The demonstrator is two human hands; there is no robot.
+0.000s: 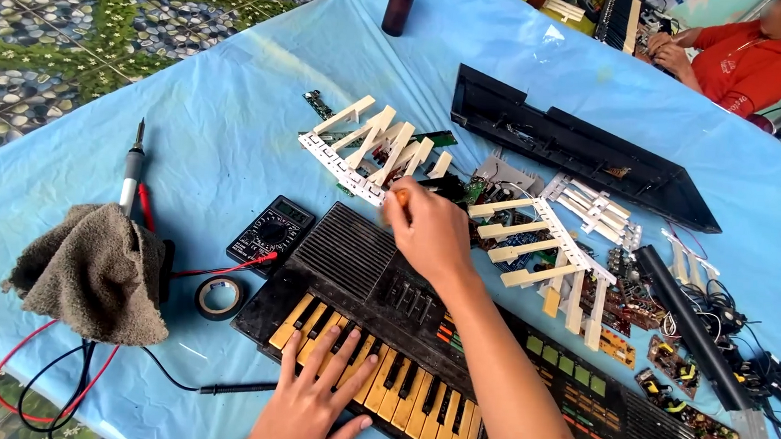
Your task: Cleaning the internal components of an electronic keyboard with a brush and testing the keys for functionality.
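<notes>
A black electronic keyboard (490,367) with yellowed keys lies across the blue table cover. My left hand (309,408) rests flat on the keys at the keyboard's left end, fingers spread. My right hand (427,230) is over the keyboard's upper left corner beside the speaker grille (347,244), fingers closed around a small tool with an orange tip (402,193). Just beyond that hand lie loose cream key strips (368,148) and circuit boards.
A multimeter (269,230) with red and black leads, a tape roll (219,296), a soldering iron (132,171) and a brown rag (94,270) lie at left. A black case half (582,151), more key strips (546,250), boards and wires lie at right. Another person (747,52) sits far right. A brown bottle (399,2) stands at back.
</notes>
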